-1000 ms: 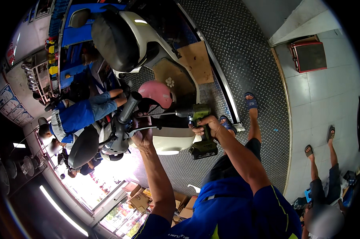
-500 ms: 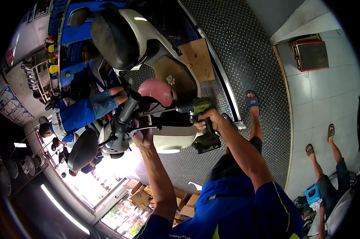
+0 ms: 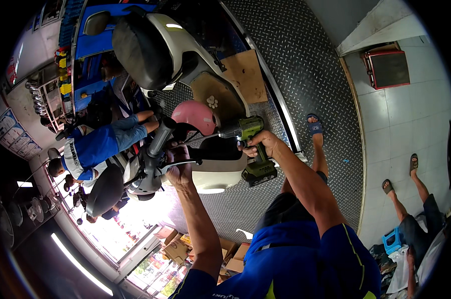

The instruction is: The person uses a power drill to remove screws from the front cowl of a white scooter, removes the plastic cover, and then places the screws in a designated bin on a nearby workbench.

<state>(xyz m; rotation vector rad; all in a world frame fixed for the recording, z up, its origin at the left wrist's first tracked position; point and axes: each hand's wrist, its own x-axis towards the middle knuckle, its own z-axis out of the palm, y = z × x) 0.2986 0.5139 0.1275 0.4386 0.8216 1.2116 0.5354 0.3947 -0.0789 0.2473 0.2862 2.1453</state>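
The right hand (image 3: 261, 144) now holds the green cordless drill (image 3: 250, 144) slightly higher and closer to the scooter's handlebar (image 3: 160, 137) than a second ago. At right, a bystander's sandalled feet (image 3: 400, 174) have stepped further from the diamond-plate floor (image 3: 315, 65).

A cream scooter (image 3: 205, 94) fills the middle of the diamond-plate ramp (image 3: 305, 60), its black seat (image 3: 140, 50) and handlebar (image 3: 158, 139) closing off the ramp's left side. A pink helmet (image 3: 195, 115) blocks the footwell just beside the green cordless drill (image 3: 253, 144). A crouching co-worker in blue (image 3: 98, 144) bars the far side of the handlebar. Open plate lies along the ramp's right edge, past a plywood sheet (image 3: 245, 74), and toward cardboard boxes (image 3: 175, 249) at its lower end.
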